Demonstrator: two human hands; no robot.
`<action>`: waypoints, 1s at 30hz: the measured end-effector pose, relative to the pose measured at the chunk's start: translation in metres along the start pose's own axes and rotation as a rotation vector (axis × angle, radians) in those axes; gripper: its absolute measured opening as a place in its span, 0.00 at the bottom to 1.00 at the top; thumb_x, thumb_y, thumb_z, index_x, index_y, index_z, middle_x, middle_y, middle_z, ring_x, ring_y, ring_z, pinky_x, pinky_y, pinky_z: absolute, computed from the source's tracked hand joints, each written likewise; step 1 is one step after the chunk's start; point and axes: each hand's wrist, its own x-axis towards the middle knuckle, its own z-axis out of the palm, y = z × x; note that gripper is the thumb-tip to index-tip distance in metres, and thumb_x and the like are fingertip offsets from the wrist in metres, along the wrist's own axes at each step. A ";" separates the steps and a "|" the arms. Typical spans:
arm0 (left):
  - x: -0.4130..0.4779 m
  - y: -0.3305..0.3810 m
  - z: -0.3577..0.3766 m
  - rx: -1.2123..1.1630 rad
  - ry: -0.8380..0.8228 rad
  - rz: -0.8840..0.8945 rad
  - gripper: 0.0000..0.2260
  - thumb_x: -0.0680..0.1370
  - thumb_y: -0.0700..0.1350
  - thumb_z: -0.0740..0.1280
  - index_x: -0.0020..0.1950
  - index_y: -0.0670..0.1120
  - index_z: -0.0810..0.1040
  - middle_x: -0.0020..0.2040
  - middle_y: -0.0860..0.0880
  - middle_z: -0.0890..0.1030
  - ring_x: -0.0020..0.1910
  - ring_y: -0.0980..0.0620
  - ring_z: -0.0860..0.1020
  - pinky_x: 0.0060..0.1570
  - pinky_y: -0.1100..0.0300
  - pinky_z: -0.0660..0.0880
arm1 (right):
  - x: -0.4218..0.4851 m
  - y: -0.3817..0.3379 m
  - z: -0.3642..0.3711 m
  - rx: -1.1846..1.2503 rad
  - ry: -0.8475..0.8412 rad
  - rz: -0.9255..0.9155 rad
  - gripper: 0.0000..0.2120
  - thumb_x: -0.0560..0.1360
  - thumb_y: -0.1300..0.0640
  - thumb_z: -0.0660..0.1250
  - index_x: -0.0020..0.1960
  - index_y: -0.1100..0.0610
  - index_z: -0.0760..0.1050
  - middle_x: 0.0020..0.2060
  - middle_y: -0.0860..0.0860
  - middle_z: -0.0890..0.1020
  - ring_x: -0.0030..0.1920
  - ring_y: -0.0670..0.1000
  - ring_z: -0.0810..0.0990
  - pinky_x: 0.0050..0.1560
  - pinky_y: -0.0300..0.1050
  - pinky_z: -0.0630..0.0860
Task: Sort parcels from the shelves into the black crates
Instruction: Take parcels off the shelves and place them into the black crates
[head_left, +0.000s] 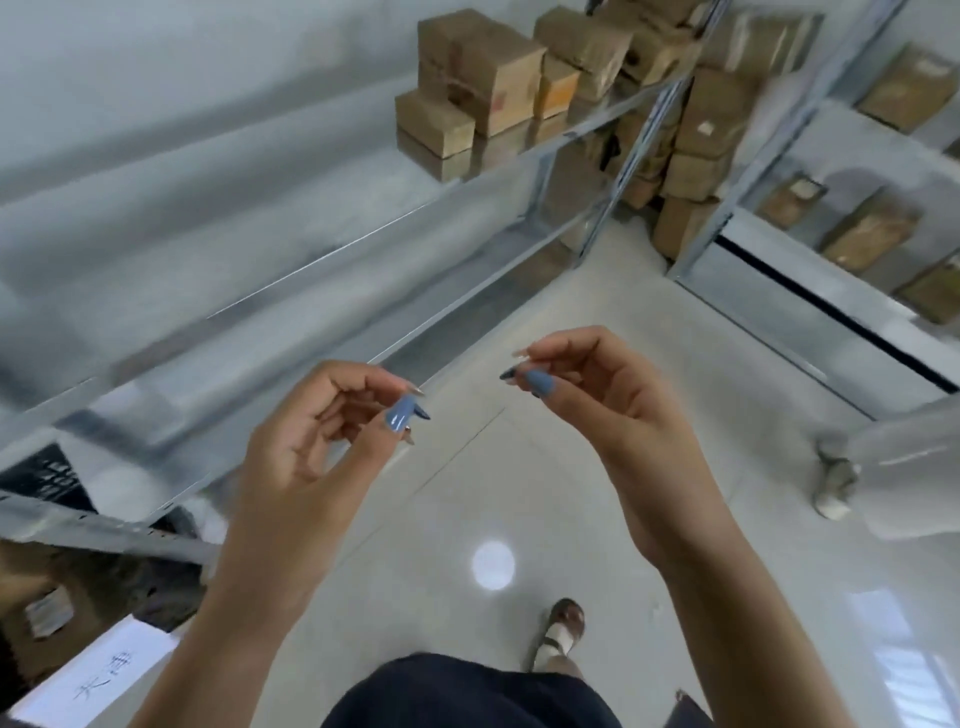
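Observation:
My left hand (317, 436) and my right hand (597, 384) are raised in front of me over the floor, palms facing each other, fingers loosely curled and apart, holding nothing. Brown cardboard parcels (483, 78) are stacked at the far end of the grey metal shelf (291, 291) on my left. More parcels (701, 156) pile up in the corner and on the right shelf (867, 228). A black crate (47, 473) shows partly at the lower left under the shelf, with a parcel (52, 613) below it.
A pale tiled aisle (493, 493) runs between the two shelf units. A white paper label (98, 675) lies at the lower left. My foot in a brown shoe (563, 623) is on the floor. A blurred pale object (883, 467) juts in from the right.

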 end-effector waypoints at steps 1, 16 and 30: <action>0.014 -0.003 0.018 0.008 0.021 0.007 0.05 0.68 0.51 0.69 0.43 0.57 0.81 0.42 0.54 0.83 0.42 0.58 0.79 0.45 0.71 0.75 | 0.016 0.002 -0.019 -0.002 -0.022 -0.007 0.06 0.72 0.58 0.67 0.48 0.53 0.79 0.46 0.51 0.85 0.52 0.53 0.82 0.57 0.44 0.78; 0.247 -0.037 0.223 0.080 0.429 -0.015 0.02 0.73 0.41 0.69 0.45 0.46 0.78 0.39 0.54 0.83 0.38 0.62 0.80 0.40 0.73 0.75 | 0.305 0.008 -0.200 0.056 -0.381 -0.025 0.08 0.76 0.67 0.67 0.49 0.55 0.78 0.44 0.48 0.84 0.50 0.46 0.82 0.52 0.36 0.75; 0.531 -0.101 0.178 0.274 0.501 -0.065 0.03 0.76 0.43 0.69 0.47 0.50 0.77 0.44 0.51 0.83 0.42 0.55 0.81 0.45 0.61 0.77 | 0.602 0.036 -0.145 0.019 -0.524 0.048 0.11 0.77 0.70 0.64 0.51 0.56 0.77 0.49 0.51 0.83 0.48 0.42 0.80 0.51 0.31 0.75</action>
